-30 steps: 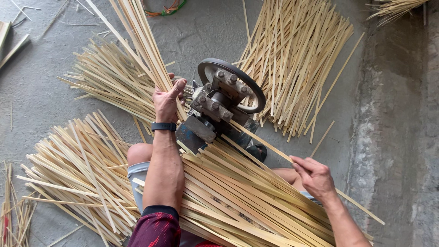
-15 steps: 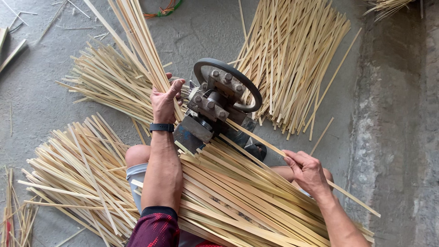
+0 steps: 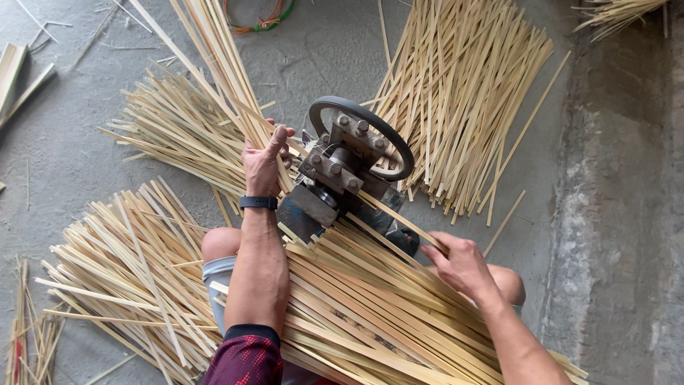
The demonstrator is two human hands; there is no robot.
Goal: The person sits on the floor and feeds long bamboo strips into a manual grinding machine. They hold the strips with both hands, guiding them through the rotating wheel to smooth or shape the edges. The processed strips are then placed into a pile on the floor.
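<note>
Seen from above, a seated person works bamboo strips through a small metal machine on a grey concrete floor. The left hand (image 3: 263, 164) reaches forward with the arm nearly straight, a black wristband at the wrist, and its fingers are curled shut around a bundle of long pale bamboo strips (image 3: 214, 64) that rises away toward the top of the view; the hand sits just beside the left side of the splitting machine (image 3: 342, 175). The right hand (image 3: 459, 260) lies lower and to the right, palm down, its thumb and fingertips pinched lightly on a single thin strip (image 3: 399, 217) that runs diagonally out of the machine; the other fingers are loosely bent. Compared with a second ago, the right hand has moved up the strip, closer to the machine, while the left hand keeps its grip in much the same place. The machine is dark grey metal with a round hand wheel (image 3: 363, 135) on top, bolted blocks beneath it and a bluish base, standing between the person's bare knees. A thick pile of flat strips (image 3: 356, 321) lies across the lap, touching the machine's base. More heaps spread on the floor: one to the left (image 3: 121, 271), one behind the left hand (image 3: 171, 135), and a large fan of strips (image 3: 463, 93) to the upper right.
</note>
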